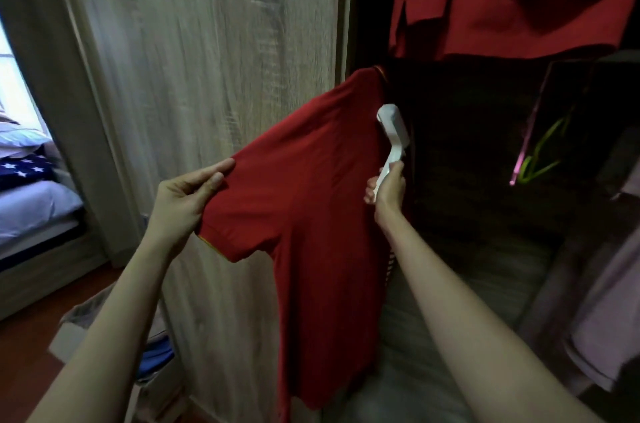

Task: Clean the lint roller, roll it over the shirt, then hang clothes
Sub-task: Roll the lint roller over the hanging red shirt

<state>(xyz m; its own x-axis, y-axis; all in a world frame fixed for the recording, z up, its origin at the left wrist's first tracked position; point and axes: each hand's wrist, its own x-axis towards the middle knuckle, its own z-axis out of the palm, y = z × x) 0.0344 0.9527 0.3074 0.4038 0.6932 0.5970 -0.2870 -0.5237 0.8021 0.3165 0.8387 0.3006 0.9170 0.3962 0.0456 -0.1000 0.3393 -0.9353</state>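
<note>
Both occupied: left hand (183, 201) pinches the red shirt (311, 214), right hand (389, 192) grips the lint roller (391, 131).

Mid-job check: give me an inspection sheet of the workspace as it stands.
surface: no table seen; wooden wardrobe door behind the red shirt.
job's things: red shirt hangs by the door edge; white lint roller head at its right edge.
clutter: box on the floor, lower left.
hands: left hand pinches the sleeve; right hand grips the roller handle.
cables: nothing seen.
surroundings: second red garment above; green and pink hangers in the wardrobe; bed at left.
</note>
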